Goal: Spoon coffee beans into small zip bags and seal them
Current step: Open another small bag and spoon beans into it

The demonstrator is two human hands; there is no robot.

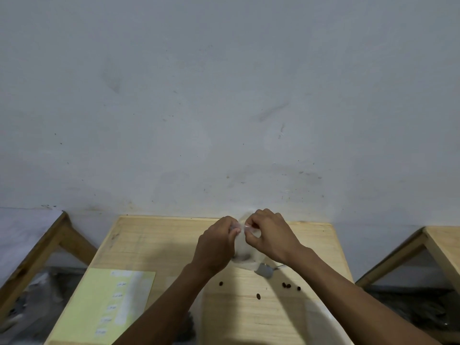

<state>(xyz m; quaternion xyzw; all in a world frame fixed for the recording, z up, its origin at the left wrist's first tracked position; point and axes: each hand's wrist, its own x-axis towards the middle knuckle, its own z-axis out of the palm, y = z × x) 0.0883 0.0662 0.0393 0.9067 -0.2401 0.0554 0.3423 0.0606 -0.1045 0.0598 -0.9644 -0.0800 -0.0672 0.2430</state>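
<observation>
Both hands hold a small clear zip bag (241, 247) upright above the wooden table (154, 247). My left hand (217, 245) pinches the bag's top edge from the left, and my right hand (270, 236) pinches it from the right, fingertips nearly touching. A few dark beans seem to sit in the bag's bottom. Under my right wrist a grey spoon (264, 271) lies on the table. Several loose coffee beans (286, 285) are scattered on the wood in front of the spoon.
A pale yellow sheet (99, 310) carrying small white labels lies at the table's front left. Between my forearms a clear bag with dark contents (189, 324) sits at the front edge. Other wooden tables (37, 247) flank both sides. A grey wall rises just behind.
</observation>
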